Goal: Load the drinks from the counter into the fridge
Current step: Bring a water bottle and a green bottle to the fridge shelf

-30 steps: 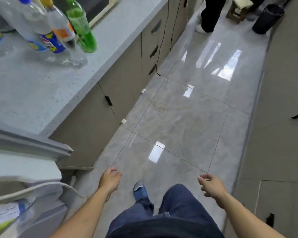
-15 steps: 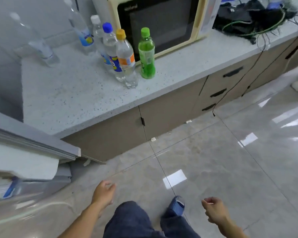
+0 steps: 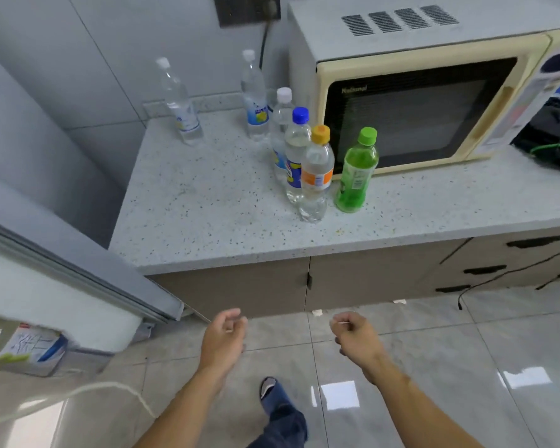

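Several drink bottles stand upright on the speckled counter [image 3: 207,221]. A green bottle [image 3: 356,173] is nearest the microwave. Left of it stand an orange-capped bottle [image 3: 316,176], a blue-capped bottle [image 3: 295,150] and a white-capped bottle [image 3: 282,121]. Two clear bottles stand at the back, one [image 3: 256,98] near the wall socket, the other [image 3: 180,105] further left. The open fridge door [image 3: 62,286] fills the left edge. My left hand [image 3: 223,341] and my right hand [image 3: 356,334] hang below the counter front, fingers loosely curled, holding nothing.
A cream microwave [image 3: 417,101] stands behind the bottles. Black gear with green cable [image 3: 553,137] lies at the right. Cabinet drawers [image 3: 498,270] with dangling cords sit under the counter. A carton [image 3: 36,347] sits in the fridge door shelf. Glossy floor tiles [image 3: 434,367] lie below.
My view has swung left and up from the floor toward the counter, and I have come closer to the bottles. Both hands have risen toward the counter front, still holding nothing.
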